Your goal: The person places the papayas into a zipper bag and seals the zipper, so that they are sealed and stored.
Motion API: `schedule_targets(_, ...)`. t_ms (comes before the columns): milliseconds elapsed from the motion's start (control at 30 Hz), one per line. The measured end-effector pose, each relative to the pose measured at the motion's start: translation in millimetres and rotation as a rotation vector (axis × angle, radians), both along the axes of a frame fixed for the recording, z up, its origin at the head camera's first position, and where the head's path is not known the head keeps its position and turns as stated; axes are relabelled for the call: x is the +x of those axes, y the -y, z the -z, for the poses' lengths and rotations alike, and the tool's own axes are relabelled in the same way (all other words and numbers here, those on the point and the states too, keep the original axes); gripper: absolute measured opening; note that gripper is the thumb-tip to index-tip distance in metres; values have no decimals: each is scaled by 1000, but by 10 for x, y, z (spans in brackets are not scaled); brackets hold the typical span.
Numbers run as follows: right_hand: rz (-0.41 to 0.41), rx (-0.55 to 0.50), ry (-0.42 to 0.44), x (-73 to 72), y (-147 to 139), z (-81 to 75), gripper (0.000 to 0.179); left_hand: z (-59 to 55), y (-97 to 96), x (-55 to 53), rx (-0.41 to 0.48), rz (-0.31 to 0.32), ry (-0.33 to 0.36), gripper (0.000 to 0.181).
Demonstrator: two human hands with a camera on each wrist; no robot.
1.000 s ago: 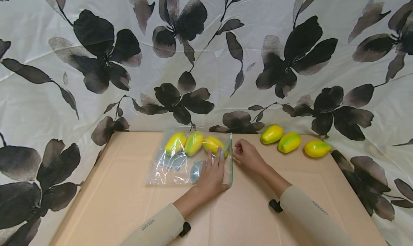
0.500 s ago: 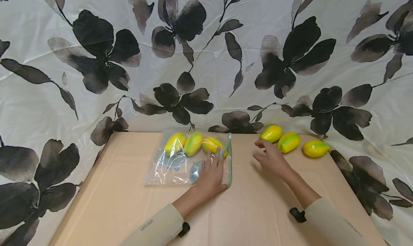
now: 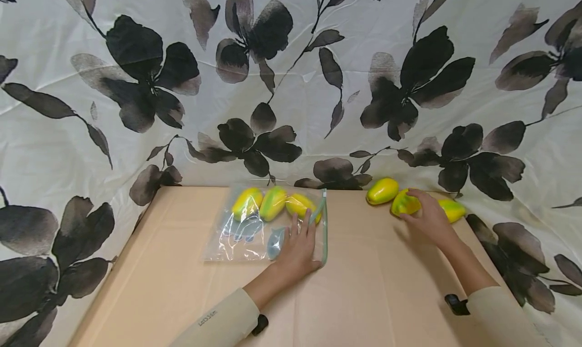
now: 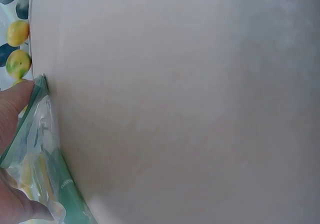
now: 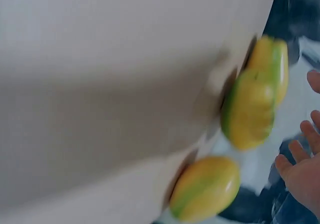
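A clear zip bag (image 3: 215,248) with a green-edged mouth lies on the board, three yellow-green mango-like fruits (image 3: 273,204) inside it. My left hand (image 3: 297,246) presses on the bag near its mouth, fingers straight and thumb spread toward the edge. In the left wrist view the green zip strip (image 4: 70,191) stands partly apart between fingers and thumb. Out to the right, my right hand (image 3: 429,218) spans the middle loose fruit (image 3: 402,204), index finger and thumb at its sides. The right wrist view shows that hand (image 5: 302,179) with fingers spread, apart from the fruits.
One loose fruit (image 3: 382,191) lies left of the middle one; another fruit (image 3: 452,210) is partly behind my right hand. All sit near the far edge of the tan board (image 3: 182,286). A floral cloth (image 3: 327,104) hangs behind it.
My right hand has left the bag's mouth and travelled right, past the left loose fruit, to the middle one. My left hand and the bag have stayed put.
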State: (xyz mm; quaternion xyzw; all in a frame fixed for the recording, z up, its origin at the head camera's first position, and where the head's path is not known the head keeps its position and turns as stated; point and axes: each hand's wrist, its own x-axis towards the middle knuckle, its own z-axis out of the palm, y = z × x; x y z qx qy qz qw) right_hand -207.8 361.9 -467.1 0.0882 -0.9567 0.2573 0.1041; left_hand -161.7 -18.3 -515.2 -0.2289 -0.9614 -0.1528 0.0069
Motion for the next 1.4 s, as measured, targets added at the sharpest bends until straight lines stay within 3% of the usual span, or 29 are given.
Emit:
schedule_targets(267, 8, 55, 81, -42, -532, -70, 82, -11, -14, 14, -4, -3, -8, 115)
schedule_targets(467, -15, 104, 98, -51, -779, -58, 84, -45, -16, 26, -19, 3, -5, 114)
schedule_targets(833, -13, 183, 152, -81, -1181, 70, 94, -56, -39, 30, -15, 13, -11, 114)
schedule_targets(933, -1, 183, 237, -60, -1234, 124, 99, -52, -40, 37, -29, 11, -16, 115)
schedule_targets(1033, 24, 182, 311, -41, -1228, 168, 94, -48, -28, 42, -32, 7, -23, 115)
schedule_targets(1167, 52, 166, 307, -11, -1178, 193, 83, -47, -10, 45, -23, 7, -20, 115)
schedule_targets(1400, 87, 156, 305, 37, -1121, 146, 84, -53, 12, 52, -16, 3, -5, 116)
